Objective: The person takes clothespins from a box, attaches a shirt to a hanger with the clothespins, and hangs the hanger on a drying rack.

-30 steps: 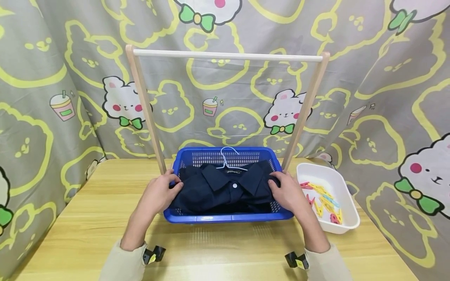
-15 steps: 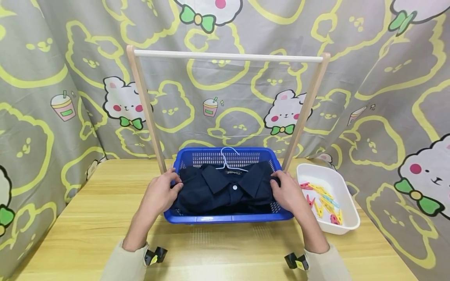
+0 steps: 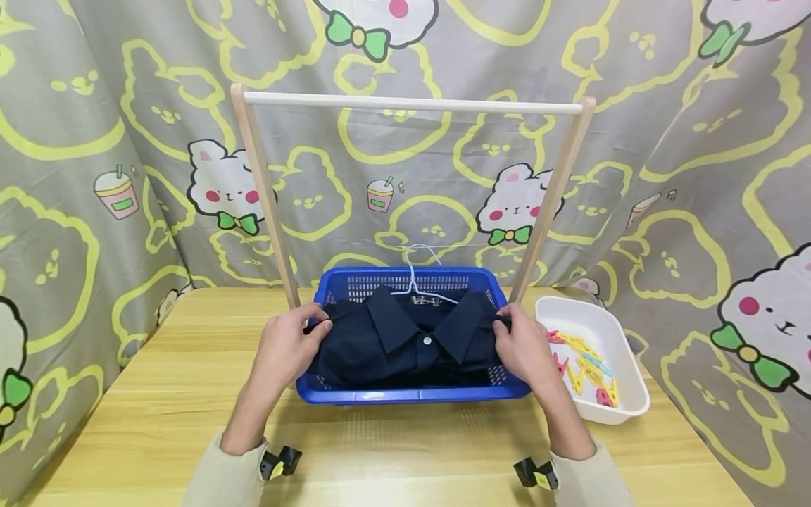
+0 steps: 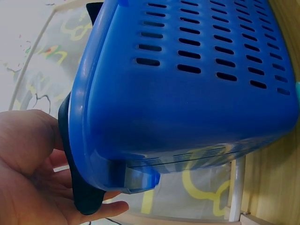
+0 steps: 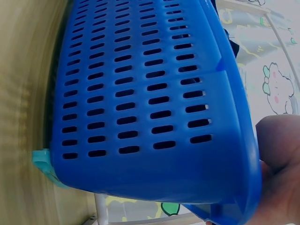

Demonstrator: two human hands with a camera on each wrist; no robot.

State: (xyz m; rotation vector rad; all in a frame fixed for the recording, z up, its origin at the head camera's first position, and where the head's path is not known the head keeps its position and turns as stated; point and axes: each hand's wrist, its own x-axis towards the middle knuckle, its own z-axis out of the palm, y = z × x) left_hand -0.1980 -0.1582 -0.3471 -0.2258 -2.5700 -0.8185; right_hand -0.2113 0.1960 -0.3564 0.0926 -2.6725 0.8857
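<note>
Two-handed, pinched the dark shirt (image 3: 361, 352) at its sides, with thumb and fingers of the left hand (image 3: 288, 345) closed on one and those of the right hand (image 3: 526, 346) on the other. Held it between them at the mouth of the blue basket (image 3: 412, 396), with the hanger (image 3: 413, 286) at its collar. Had the rack (image 3: 412, 103) beyond both hands, the white tub (image 3: 589, 318) of pegs (image 3: 591, 363) beside the right.

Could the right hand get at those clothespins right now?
Probably, though the right hand would first have to release the navy collared shirt; the white tub beside that hand is open-topped, leaving the clothespins uncovered.
</note>
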